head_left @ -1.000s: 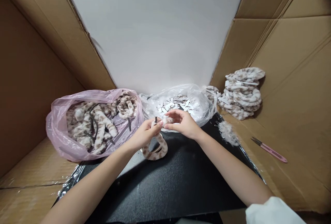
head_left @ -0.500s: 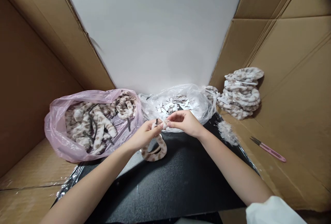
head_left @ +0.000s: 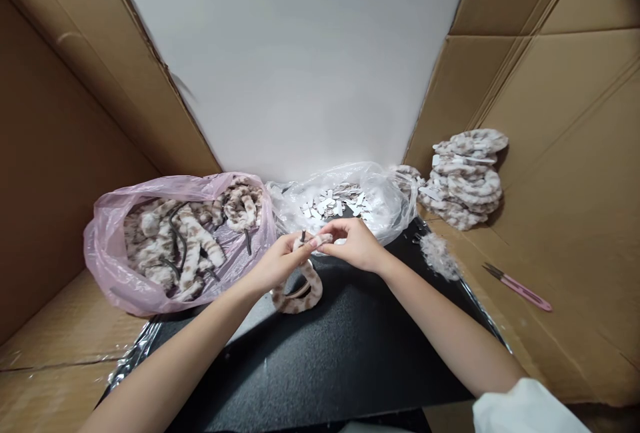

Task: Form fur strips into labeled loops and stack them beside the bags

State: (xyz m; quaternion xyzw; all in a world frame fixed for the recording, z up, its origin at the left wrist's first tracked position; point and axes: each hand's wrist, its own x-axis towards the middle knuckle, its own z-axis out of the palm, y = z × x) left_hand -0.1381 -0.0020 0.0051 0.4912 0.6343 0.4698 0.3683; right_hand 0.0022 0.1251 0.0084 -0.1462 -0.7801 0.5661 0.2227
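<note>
A furry white band with brown spots (head_left: 311, 294) hangs in a curved loop below my left hand (head_left: 284, 260), low over the black work surface (head_left: 320, 366). My left hand is closed on its upper part, and a short dark cord end (head_left: 303, 236) sticks up beside the thumb. A pale end of the band pokes out past the left fingertips toward my right hand (head_left: 356, 244). That hand is closed in a pinch at this end, thumb and forefinger meeting around it. The fingers partly hide the pinched spot.
Left stands a pink plastic bag (head_left: 113, 273) of furry pieces and dark cords. Behind my hands is a clear bag (head_left: 395, 210) with white tags (head_left: 330, 201). To the right are stacked furry bands (head_left: 470, 183), a fluff heap (head_left: 439, 256) and pink-handled scissors or snips (head_left: 523, 290). Cardboard walls flank both sides.
My right fingers have shifted slightly down around the band's end, which now shows as a longer pale tip. My left hand and the hanging loop stay nearly still.
</note>
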